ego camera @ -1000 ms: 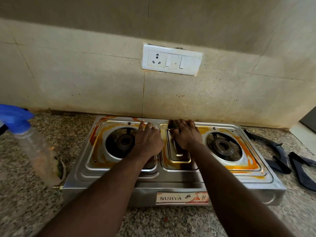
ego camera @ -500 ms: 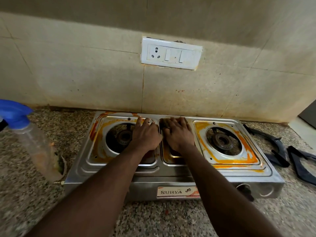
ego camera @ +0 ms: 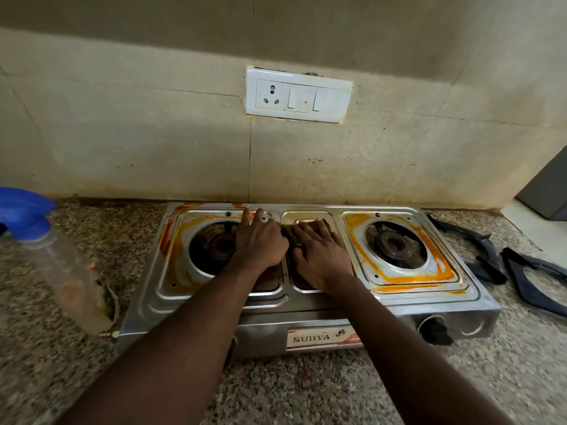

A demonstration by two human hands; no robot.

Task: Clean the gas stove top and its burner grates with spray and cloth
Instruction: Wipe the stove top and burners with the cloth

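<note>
A steel two-burner gas stove (ego camera: 306, 320) sits on the granite counter, its top smeared with orange stains around both burner wells. My left hand (ego camera: 260, 240) rests flat, fingers straight, on the plate beside the left burner (ego camera: 219, 246). My right hand (ego camera: 322, 254) presses a dark green cloth (ego camera: 290, 233) into the stove's centre tray; only a corner of the cloth shows under the fingers. The right burner (ego camera: 394, 245) is bare. Two dark burner grates (ego camera: 487, 259) lie off the stove on the counter to the right. A clear spray bottle (ego camera: 61, 268) with a blue head stands at the left.
A tiled wall with a white switch-and-socket plate (ego camera: 297, 95) rises right behind the stove. A black knob (ego camera: 434, 331) sticks out of the stove's front at the right. Speckled granite counter (ego camera: 291, 391) runs along the front.
My right hand has slid toward me along the centre tray with the cloth. My left hand stays planted by the left burner. The camera has tilted slightly.
</note>
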